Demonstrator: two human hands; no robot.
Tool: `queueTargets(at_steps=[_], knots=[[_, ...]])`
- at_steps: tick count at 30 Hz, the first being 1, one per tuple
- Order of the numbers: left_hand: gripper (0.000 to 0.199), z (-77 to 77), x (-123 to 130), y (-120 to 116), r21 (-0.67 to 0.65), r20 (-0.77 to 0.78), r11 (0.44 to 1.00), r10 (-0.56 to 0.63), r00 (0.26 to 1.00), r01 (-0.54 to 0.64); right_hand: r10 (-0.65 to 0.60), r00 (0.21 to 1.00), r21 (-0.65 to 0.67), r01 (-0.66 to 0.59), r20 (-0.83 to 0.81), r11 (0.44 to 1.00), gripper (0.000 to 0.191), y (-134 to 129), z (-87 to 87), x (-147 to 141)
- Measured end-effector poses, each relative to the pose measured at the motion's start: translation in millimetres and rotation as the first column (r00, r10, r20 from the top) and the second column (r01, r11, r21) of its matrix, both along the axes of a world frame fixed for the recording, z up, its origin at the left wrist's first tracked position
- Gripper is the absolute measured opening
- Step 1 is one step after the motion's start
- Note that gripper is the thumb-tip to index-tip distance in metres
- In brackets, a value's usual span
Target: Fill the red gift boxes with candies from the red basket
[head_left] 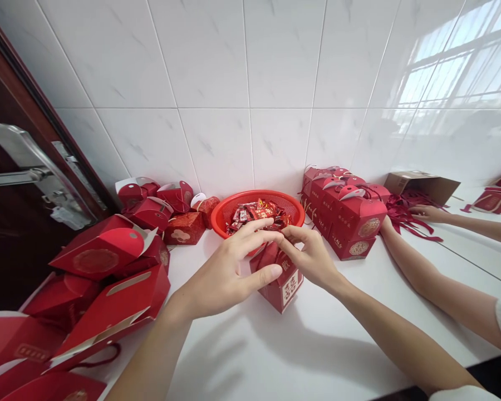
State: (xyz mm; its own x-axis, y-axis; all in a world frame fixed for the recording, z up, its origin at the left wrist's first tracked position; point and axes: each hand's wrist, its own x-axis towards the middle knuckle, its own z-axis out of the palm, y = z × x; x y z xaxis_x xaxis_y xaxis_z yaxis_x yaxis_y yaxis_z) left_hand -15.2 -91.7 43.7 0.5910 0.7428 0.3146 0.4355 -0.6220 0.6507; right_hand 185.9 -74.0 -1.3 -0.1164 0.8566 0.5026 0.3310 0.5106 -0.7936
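Observation:
A small red gift box with white panels bearing red characters stands on the white table in front of me. Over its top, my left hand is open, thumb apart and fingers stretched towards my right hand. My right hand has its fingers pinched at the top edge of the box. Exactly what lies between those fingertips is hidden. Just behind the box sits a red plastic basket with several wrapped candies in it.
Several red boxes are piled on the left, near a dark door. Stacked red boxes stand right of the basket. Further right, another person's arms reach towards dark red ribbons by a cardboard box. A tiled wall rises behind.

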Motion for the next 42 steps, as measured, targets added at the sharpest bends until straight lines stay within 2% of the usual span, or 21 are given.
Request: queueTargets(at_steps=[5, 8, 10, 12, 15, 20, 24, 26, 36, 40, 42], knots=[[0.038, 2.4, -4, 1, 0.024, -0.070, 1.000, -0.010, 0.997, 0.011, -0.135, 0.990, -0.026, 0.133, -0.050, 0.991, 0.027, -17, 1.6, 31], [0.039, 2.6, -7, 6, 0.025, -0.084, 1.000, 0.017, 0.996, -0.015, -0.292, 0.944, -0.033, 0.291, -0.150, 0.956, 0.027, -32, -4.5, 61], [0.038, 3.0, -9, 10, 0.026, -0.079, 0.999, 0.023, 0.997, -0.021, -0.432, 0.869, -0.024, 0.440, -0.240, 0.898, 0.028, -40, -14.3, 85], [0.039, 3.3, -11, 15, 0.018, -0.063, 1.000, 0.020, 0.998, -0.019, -0.558, 0.763, -0.008, 0.588, -0.327, 0.809, 0.028, -42, -27.5, 108], [0.040, 2.7, -15, 24, 0.003, -0.031, 1.000, 0.010, 0.999, -0.010, -0.686, 0.641, -0.006, 0.729, -0.343, 0.684, 0.031, -35, -47.6, 134], [0.040, 1.5, -24, 34, -0.023, -0.030, 0.998, 0.057, 0.998, -0.057, -0.791, 0.539, 0.069, 0.836, -0.290, 0.544, 0.034, -15, -66.0, 151], [0.041, 4.6, -30, 34, -0.029, -0.040, 0.993, 0.111, 0.993, -0.113, -0.860, 0.455, 0.153, 0.890, -0.233, 0.429, 0.033, -8, -68.0, 152], [0.042, 6.8, -31, 33, -0.023, -0.045, 0.991, 0.131, 0.990, -0.133, -0.879, 0.427, 0.178, 0.901, -0.214, 0.395, 0.032, -6, -68.1, 153], [0.043, 7.9, -32, 29, -0.025, -0.084, 0.991, 0.129, 0.988, -0.131, -0.872, 0.448, 0.155, 0.893, -0.196, 0.423, 0.037, 3, -69.3, 162], [0.038, 8.8, -29, 26, -0.024, -0.073, 0.997, 0.076, 0.994, -0.078, -0.873, 0.487, 0.204, 0.854, 0.008, 0.478, 0.044, -3, -66.7, 165], [0.036, 8.9, -28, 25, -0.023, -0.080, 0.998, 0.050, 0.996, -0.052, -0.884, 0.443, 0.298, 0.833, 0.147, 0.466, 0.051, -8, -64.9, 165]])
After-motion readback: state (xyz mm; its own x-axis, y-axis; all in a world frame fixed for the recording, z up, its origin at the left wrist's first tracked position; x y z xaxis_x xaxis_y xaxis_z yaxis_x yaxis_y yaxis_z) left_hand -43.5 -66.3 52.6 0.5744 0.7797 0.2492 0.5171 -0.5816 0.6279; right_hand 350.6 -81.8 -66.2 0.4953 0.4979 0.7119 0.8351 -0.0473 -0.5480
